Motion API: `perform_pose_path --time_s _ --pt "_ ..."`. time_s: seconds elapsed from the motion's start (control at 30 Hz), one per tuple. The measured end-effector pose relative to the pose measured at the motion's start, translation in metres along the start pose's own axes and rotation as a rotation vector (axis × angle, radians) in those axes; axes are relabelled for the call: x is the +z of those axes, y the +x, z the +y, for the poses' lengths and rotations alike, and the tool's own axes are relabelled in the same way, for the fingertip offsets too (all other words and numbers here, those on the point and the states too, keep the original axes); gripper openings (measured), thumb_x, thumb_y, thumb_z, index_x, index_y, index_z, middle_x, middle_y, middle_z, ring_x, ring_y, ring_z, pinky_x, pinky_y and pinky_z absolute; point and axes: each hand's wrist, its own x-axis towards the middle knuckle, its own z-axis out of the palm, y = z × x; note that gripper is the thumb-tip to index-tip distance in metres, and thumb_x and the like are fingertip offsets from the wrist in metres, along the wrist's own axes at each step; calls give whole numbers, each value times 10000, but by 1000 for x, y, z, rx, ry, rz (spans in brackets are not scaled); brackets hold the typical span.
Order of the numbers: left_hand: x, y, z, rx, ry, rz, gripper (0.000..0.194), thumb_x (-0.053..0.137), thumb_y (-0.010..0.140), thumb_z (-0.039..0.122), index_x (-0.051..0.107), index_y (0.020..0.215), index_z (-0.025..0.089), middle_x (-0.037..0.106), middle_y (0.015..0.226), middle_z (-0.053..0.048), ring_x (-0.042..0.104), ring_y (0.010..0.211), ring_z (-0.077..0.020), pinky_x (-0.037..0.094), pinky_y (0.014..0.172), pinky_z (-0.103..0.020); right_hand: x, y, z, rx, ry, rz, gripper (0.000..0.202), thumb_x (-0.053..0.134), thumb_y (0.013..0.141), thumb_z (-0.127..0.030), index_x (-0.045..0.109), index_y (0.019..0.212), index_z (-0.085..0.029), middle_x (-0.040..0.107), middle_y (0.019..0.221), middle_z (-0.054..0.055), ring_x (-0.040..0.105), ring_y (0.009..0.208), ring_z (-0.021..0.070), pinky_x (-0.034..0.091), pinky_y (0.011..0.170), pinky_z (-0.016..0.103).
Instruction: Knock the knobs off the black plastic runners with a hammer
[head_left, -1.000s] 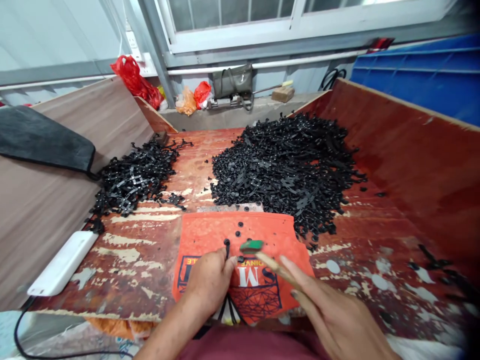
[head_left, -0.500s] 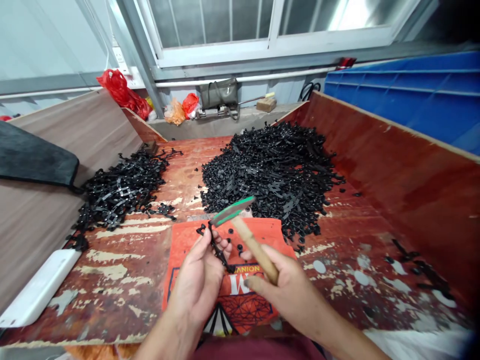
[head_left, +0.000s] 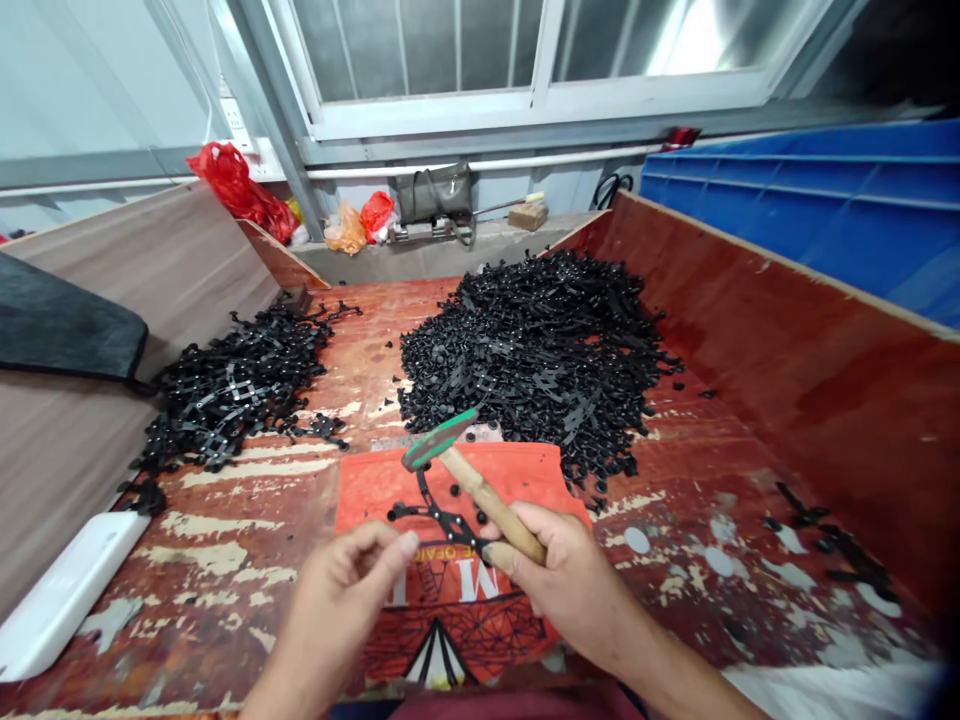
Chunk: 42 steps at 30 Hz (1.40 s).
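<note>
My right hand [head_left: 551,555] is wrapped round the wooden handle of a hammer [head_left: 491,495]. Its grey head with green edges is tilted up to the left. A jointed black linkage part [head_left: 442,515] with round studs lies beneath the hammer head, over the orange-red printed bag [head_left: 525,468]. One end of this part reaches my right fingertips; whether they grip it, I cannot tell. My left hand [head_left: 356,580] is just left of the part, fingers loosely curled and thumb apart, with nothing visible in them. Small black round pieces [head_left: 454,490] are scattered on the bag.
Ahead lies a big heap of black parts [head_left: 525,350]; a smaller pile of linkages [head_left: 232,385] sits at left. A white case [head_left: 71,595] rests near the left board. The red-brown side board [head_left: 765,370] and blue crate [head_left: 810,200] stand at right.
My left hand has let go of the black linkage and drawn back down-left. The linkage now lies spread out on the bag. The hammer has shifted slightly left and down.
</note>
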Motion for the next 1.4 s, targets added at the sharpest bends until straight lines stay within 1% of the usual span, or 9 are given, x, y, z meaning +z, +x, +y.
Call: perform_pose_path --time_s 0.1,0.17,0.27,0.37,0.47,0.63,0.97,1.2,1.4 --pt "-17 3 6 250 419 265 316 725 737 510 709 861 220 695 894 -56 584 899 -259 424 796 -330 -1 -4 -4 -5 -20 -48 98 576 852 -256 644 841 -187 445 630 -61 373 555 108 284 483 222" --pt "-12 6 11 267 414 103 306 720 752 480 715 918 224 705 956 -59 586 955 -267 413 850 -343 1 -6 -7 -60 -51 -64 83 562 846 -205 643 861 -193 465 654 -57 401 592 113 310 519 224" --pt "11 6 12 71 17 -250 310 674 788 478 676 852 175 670 771 -37 585 731 -188 418 681 -279 6 -6 -11 -126 -7 -62 170 542 811 -117 623 923 -216 518 716 -60 448 642 116 362 578 216" --pt "34 5 11 -96 -385 -352 349 737 744 457 639 889 155 642 687 -12 554 644 -134 388 611 -227 12 -4 -12 -103 114 -61 218 531 784 -84 592 936 -229 562 731 -69 501 656 115 396 603 207" --pt "41 10 10 -156 -487 -282 367 816 674 441 630 810 156 594 601 33 463 519 -74 322 518 -190 12 0 -9 -68 181 -51 218 563 767 -97 587 940 -226 579 772 -64 521 687 119 403 608 205" --pt "25 44 4 -145 -361 -123 419 880 551 469 669 701 139 623 560 27 440 459 -60 298 462 -182 -8 -2 8 -17 79 51 102 552 875 -236 602 963 -228 571 790 -47 474 647 122 382 596 224" --pt "26 80 -8 -181 -351 -160 347 891 543 378 708 703 130 728 688 -46 629 619 -145 465 626 -235 -24 -23 62 65 -54 96 172 486 937 -320 595 1025 -219 558 791 -26 497 705 163 387 624 252" --pt "31 78 7 -336 -354 -107 258 861 611 318 715 722 137 429 336 84 455 400 -91 312 435 -189 -23 -23 53 42 -175 69 180 505 932 -310 623 1046 -235 645 818 -21 569 734 182 408 662 266" --pt "32 81 -1 -326 -346 -108 316 879 557 339 715 712 119 671 538 -8 540 470 -103 391 487 -207 -23 -23 55 12 -175 77 219 526 922 -295 636 1100 -234 696 857 -7 621 760 194 453 682 272"
